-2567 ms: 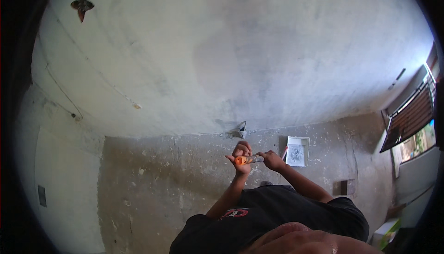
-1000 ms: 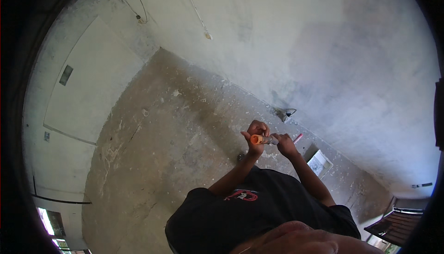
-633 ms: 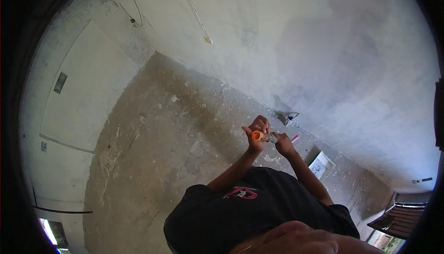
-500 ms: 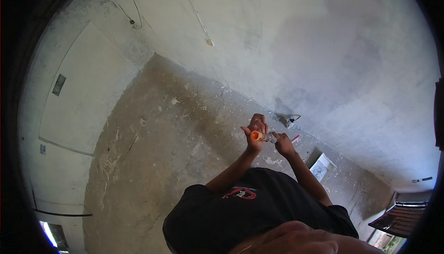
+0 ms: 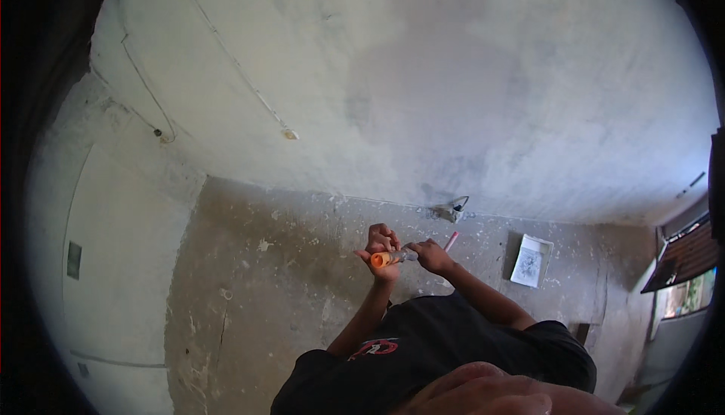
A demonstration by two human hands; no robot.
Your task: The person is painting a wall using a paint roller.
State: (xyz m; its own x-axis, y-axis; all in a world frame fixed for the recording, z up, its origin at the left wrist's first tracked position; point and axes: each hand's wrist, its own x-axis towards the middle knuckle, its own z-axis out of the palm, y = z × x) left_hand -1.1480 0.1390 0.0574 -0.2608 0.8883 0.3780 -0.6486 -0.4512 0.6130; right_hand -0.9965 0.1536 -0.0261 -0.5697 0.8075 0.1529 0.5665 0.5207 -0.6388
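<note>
In front of my chest is a short orange tube [image 5: 380, 261], its hollow round end facing up towards me and a greyish, cloudy section at its other end. My left hand [image 5: 385, 242] is around it, fingers curled and thumb out to the side. On the greyish section, the fingers of my right hand [image 5: 433, 256] are closed in a grip. A pinkish-red stick [image 5: 451, 241] shows just beyond my right hand; whether it joins the tube or is held apart from it, I cannot tell.
On the stained concrete floor [image 5: 264, 279], a white paint tray [image 5: 532, 261] lies to the right. A grey container with a handle [image 5: 453, 209] stands against the pale wall [image 5: 302, 52] ahead. A cable with a socket [image 5: 290, 134] runs down that wall. A window [image 5: 687, 294] is at far right.
My view has turned, so more of the wall and the paint tray shows. Both hands keep their hold on the tube and appear further left and lower in view.
</note>
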